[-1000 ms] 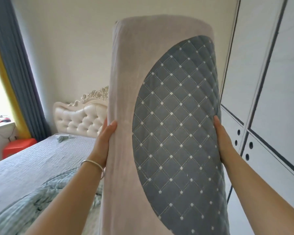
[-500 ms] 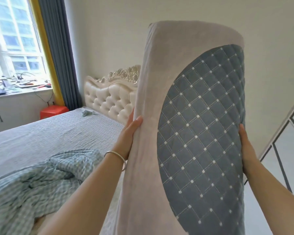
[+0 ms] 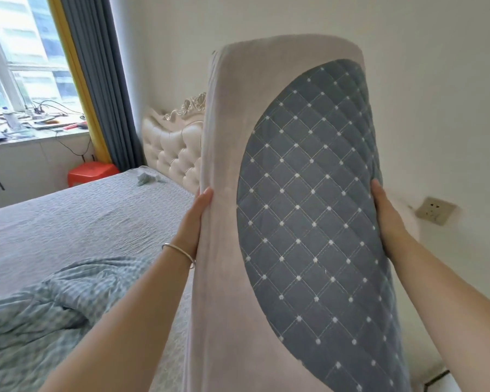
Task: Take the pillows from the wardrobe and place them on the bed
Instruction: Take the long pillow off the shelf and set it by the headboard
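A long beige pillow with a grey-blue quilted panel stands upright in front of me, filling the middle of the view. My left hand, with a silver bangle at the wrist, grips its left edge. My right hand grips its right edge. The bed with a grey cover lies to the left, behind the pillow. The wardrobe is out of view.
A crumpled blue checked blanket lies on the near part of the bed. A cream tufted headboard stands against the far wall. A red stool, grey curtains, a cluttered windowsill and a wall socket are around.
My view has swung left, away from the wardrobe and toward the bed and window. The wardrobe doors have left the frame. Both hands keep the same hold on the pillow.
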The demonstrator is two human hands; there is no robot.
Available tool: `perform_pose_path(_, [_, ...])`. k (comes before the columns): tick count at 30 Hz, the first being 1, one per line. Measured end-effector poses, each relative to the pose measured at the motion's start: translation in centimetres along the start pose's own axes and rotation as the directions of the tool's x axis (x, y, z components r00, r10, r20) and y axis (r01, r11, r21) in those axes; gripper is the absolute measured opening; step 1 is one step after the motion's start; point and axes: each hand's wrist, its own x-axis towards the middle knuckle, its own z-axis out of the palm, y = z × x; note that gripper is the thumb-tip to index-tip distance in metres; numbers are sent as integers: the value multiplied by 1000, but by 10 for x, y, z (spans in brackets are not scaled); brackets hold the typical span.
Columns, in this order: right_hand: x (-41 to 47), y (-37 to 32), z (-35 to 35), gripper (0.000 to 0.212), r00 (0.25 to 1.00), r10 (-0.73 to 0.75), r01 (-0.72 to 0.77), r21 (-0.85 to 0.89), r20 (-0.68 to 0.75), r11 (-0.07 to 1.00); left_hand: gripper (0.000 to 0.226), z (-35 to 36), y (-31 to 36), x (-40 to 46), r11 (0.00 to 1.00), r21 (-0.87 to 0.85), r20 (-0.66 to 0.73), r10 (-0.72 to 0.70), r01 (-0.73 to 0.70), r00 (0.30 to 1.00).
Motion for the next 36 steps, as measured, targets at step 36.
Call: perform_pose_path(36, [414,397,313,106,430,665,-368,-553,611,747,37,-94,-283,295,880,-310,-748,-459,360,480])
